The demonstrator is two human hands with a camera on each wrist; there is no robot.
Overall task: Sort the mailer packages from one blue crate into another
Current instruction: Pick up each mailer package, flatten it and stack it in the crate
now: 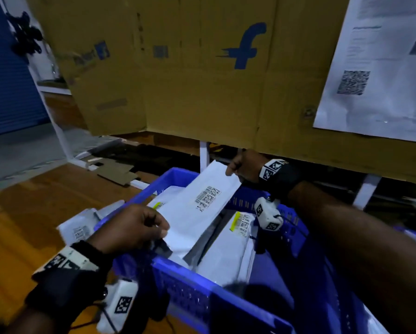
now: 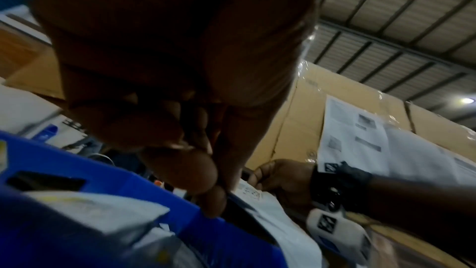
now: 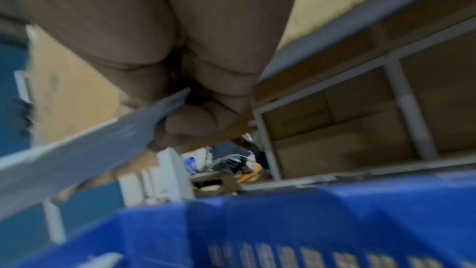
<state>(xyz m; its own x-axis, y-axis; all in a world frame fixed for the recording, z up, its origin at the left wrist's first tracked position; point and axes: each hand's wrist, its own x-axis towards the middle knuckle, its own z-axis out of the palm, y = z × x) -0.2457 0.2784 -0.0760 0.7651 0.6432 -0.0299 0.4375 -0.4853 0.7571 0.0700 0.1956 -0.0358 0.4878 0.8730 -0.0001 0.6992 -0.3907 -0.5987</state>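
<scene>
Head view: both hands hold one white mailer (image 1: 197, 208) above a blue crate (image 1: 185, 283). The left hand (image 1: 132, 227) pinches the near lower corner of the mailer between thumb and curled fingers. The right hand (image 1: 243, 167) pinches the far upper corner, fingers curled around the edge. The mailer is tilted, its far end raised above the crate's far rim and its near end low over the contents. A barcode label (image 1: 208, 197) faces up on its surface.

Inside the crate lie more white mailers; one (image 1: 228, 247) carries a label with a yellow strip and sits beneath the held mailer, toward the right. Another white mailer (image 1: 78, 229) lies outside the crate, just beside its left wall, on the wooden floor (image 1: 33, 201). A second blue crate (image 1: 409, 235) shows only as an edge at the far right.

Both wrists wear black straps carrying white marker blocks. A large brown cardboard box (image 1: 202, 80) with a blue printed letter stands behind the crate, with a white printed sheet (image 1: 380, 68) fixed to its right part.

Left wrist view: the fingers (image 2: 206, 180) are closed on the mailer's edge, above the crate rim (image 2: 108, 186); the right hand (image 2: 283, 178) grips the other end.

Right wrist view: heavily blurred, but the fingers (image 3: 195, 121) are curled on the mailer's corner (image 3: 103, 142) above the crate wall (image 3: 309, 221).
</scene>
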